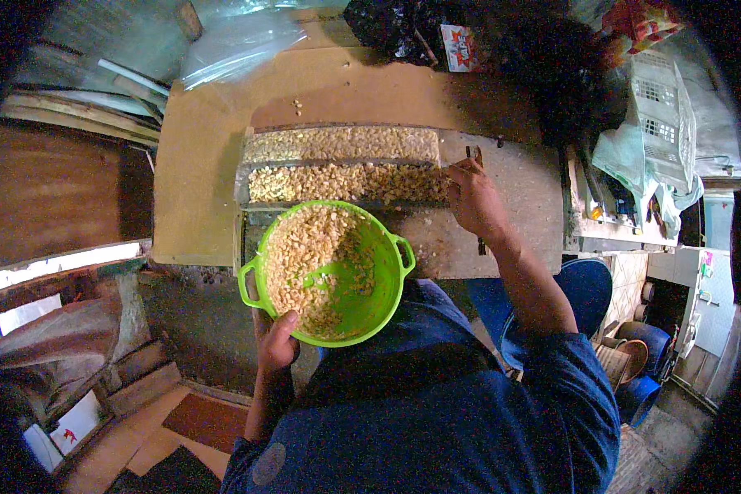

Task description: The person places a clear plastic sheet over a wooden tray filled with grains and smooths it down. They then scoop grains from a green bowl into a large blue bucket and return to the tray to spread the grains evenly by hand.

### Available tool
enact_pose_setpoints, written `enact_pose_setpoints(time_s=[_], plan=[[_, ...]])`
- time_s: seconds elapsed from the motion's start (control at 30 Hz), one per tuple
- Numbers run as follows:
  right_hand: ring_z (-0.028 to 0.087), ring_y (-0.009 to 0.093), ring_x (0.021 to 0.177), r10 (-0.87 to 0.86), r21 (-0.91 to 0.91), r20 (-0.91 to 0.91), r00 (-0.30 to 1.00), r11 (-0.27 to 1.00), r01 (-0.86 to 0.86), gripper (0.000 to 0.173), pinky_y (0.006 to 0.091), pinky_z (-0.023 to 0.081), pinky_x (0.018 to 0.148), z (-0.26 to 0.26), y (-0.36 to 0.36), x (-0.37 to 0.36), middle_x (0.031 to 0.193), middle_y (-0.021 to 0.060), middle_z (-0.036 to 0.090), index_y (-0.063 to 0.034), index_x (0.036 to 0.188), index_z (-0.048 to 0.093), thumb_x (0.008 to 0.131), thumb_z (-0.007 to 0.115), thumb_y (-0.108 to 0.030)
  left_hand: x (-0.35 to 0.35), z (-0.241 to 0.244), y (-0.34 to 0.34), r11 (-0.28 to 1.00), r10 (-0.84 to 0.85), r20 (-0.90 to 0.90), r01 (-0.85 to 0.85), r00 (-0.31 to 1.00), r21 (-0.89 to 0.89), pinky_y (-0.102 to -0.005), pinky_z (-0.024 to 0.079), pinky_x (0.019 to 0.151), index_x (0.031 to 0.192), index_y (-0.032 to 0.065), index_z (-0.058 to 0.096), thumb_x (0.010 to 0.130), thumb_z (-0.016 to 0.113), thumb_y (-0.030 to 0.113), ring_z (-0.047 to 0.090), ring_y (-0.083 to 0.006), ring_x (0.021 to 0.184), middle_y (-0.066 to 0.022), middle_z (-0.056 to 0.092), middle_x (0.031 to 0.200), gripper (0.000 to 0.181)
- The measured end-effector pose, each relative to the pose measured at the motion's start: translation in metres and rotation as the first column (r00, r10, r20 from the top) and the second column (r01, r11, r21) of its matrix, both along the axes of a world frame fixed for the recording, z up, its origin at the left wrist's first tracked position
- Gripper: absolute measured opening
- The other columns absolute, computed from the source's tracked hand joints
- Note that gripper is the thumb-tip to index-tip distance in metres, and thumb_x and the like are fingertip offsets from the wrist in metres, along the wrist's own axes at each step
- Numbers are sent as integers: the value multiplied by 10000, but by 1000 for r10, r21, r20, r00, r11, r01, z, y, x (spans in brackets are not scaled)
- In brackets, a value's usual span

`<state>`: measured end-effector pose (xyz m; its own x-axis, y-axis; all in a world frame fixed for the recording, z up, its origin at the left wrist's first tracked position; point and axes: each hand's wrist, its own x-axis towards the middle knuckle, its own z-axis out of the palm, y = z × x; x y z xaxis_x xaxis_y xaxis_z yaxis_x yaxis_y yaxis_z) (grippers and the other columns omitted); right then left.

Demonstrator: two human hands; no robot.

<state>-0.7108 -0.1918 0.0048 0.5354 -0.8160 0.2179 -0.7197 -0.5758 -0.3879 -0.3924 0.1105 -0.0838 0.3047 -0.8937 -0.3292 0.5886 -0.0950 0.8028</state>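
My left hand [279, 343] grips the lower left rim of a green plastic colander-like bowl [370, 309], its thumb over the edge. Pale, flake-like pieces [305, 247] fill the bowl's left side; its green bottom shows at the right. Beyond the bowl, a long strip of similar loose pieces [346, 183] lies in a narrow tray or mould on the table. Alongside it, farther away, runs a second, smoother strip [346, 144]. My right hand [472, 191] is at the near strip's right end, fingers bent down; whether they pinch any pieces cannot be told. A thin dark bar [481, 246] shows partly beneath that hand.
The wooden table [204, 185] carries a clear plastic sheet [241, 49] at the far left and black plastic bags [389, 31] at the far right. A few crumbs [297, 107] lie behind the strips. A blue barrel [583, 287] stands right of the table's near edge.
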Motion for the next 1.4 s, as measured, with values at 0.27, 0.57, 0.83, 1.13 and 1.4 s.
enact_pose_setpoints(time_s=[0.27, 0.57, 0.83, 1.13, 1.4], plan=[[562, 364, 1037, 25, -10, 5, 1000, 1000, -24, 246, 439, 459, 956, 6, -1, 9, 1005, 173, 641, -60, 1022, 685, 785, 618, -51, -8, 14, -4, 999, 40, -81, -43, 996, -29, -420, 433, 1047, 1507, 48, 220, 817, 583, 59, 500, -303, 1270, -171, 425, 1441, 780], [595, 374, 1023, 149, 37, 191, 970, 987, -159, 227, 448, 498, 909, 35, 46, 44, 1032, 192, 627, -29, 1007, 672, 794, 606, 8, -1, 3, 8, 996, 28, 23, -30, 999, 82, -413, 443, 1029, 1507, 48, 223, 820, 608, 85, 528, -288, 1238, -162, 470, 1404, 788], [605, 330, 1095, 586, 505, -133, 799, 734, -454, 414, 419, 531, 919, -8, 127, 143, 1178, 166, 599, -80, 1219, 591, 846, 663, -244, -5, 53, 11, 981, 55, 97, -72, 994, 182, -405, 427, 1043, 1506, 60, 237, 792, 665, 84, 510, -265, 1258, -134, 475, 1400, 833], [669, 353, 958, 629, 847, 68, 775, 374, -377, 307, 479, 555, 817, -19, 134, 174, 1068, 180, 650, -61, 1154, 634, 907, 557, -226, -4, 106, 14, 956, 224, 117, -241, 968, 164, -446, 359, 1111, 1545, 105, 136, 700, 747, 71, 387, -291, 1365, -118, 361, 1495, 1044], [681, 361, 907, 711, 715, 44, 702, 468, -519, 250, 480, 548, 810, -8, 133, 195, 1030, 181, 667, -85, 1115, 650, 907, 554, -182, 17, 115, 16, 946, 218, 138, -244, 966, 214, -465, 351, 1115, 1549, 106, 127, 700, 760, 101, 387, -301, 1364, -124, 354, 1497, 1059]])
